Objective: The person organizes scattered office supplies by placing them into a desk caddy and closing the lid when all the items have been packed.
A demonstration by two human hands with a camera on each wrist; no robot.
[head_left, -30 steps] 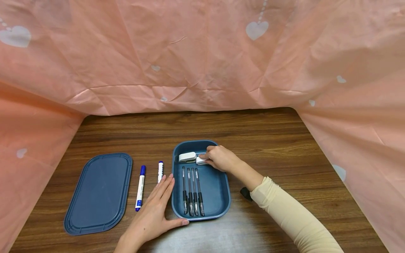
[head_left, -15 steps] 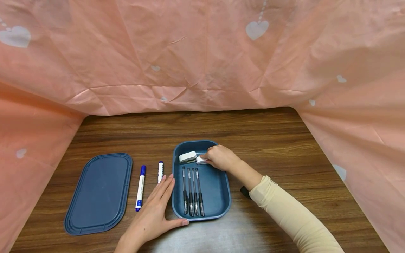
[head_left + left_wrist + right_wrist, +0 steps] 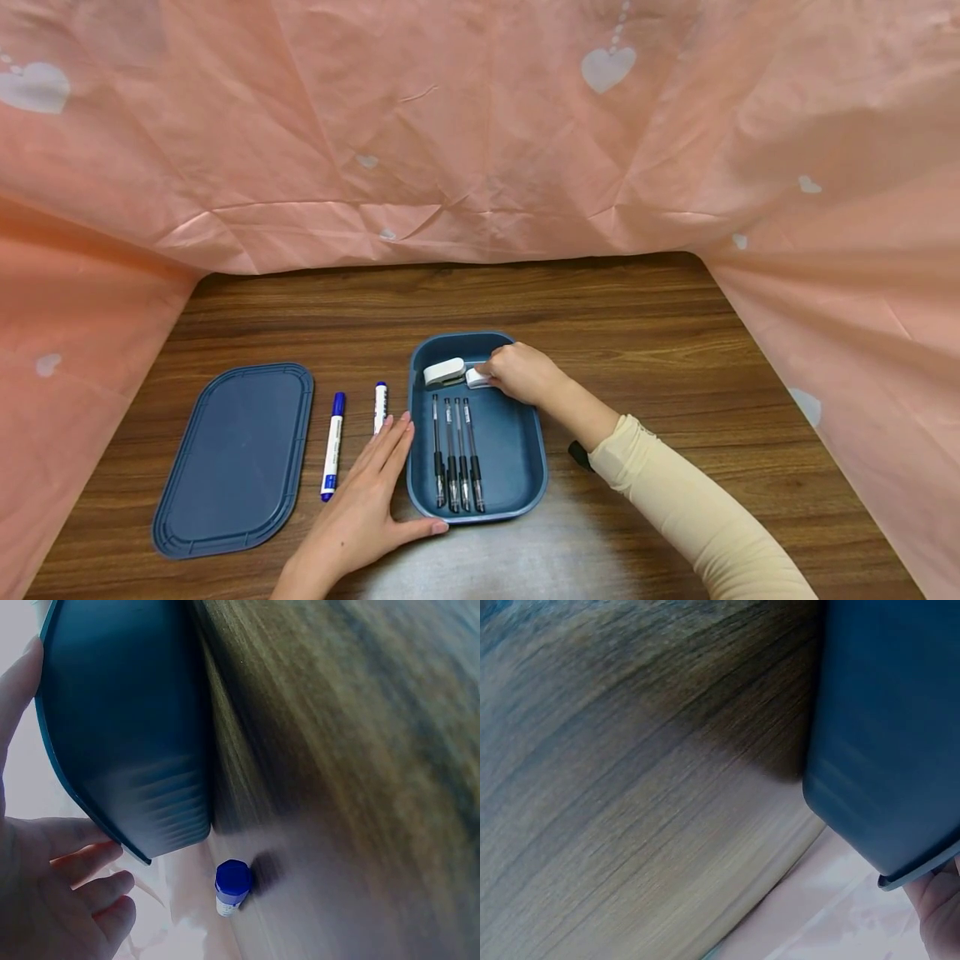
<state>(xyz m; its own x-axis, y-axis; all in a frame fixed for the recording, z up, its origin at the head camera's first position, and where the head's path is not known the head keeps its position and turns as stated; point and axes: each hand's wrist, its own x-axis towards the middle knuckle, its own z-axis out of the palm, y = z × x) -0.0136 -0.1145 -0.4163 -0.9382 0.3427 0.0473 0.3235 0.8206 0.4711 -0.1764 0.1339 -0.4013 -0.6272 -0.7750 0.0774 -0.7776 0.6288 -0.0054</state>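
Observation:
In the head view my left hand (image 3: 362, 500) rests its spread, straight fingers along the left rim of a blue plastic box (image 3: 510, 492), with the thumb at its near edge. My right hand (image 3: 525, 375) reaches over the far right rim, fingers curled at a small white object (image 3: 476, 379) inside; they cover its right part and its kind is unclear. A white stapler (image 3: 446, 371) lies just left of it. Several black-gripped gel pens (image 3: 452, 458) lie side by side in the box's left half. In the right wrist view, the box wall hides most of that hand.
Left of the box lie a blue-capped marker (image 3: 333, 446) and a second marker (image 3: 381, 404), partly covered by my left hand. Farther left is a flat blue lid (image 3: 236, 458). A black object (image 3: 581, 457) shows beside my right sleeve. Pink cloth (image 3: 480, 125) surrounds the wooden table.
My right hand has shifted slightly away from me, and a little more of the small white object shows. The left hand and the box stay put.

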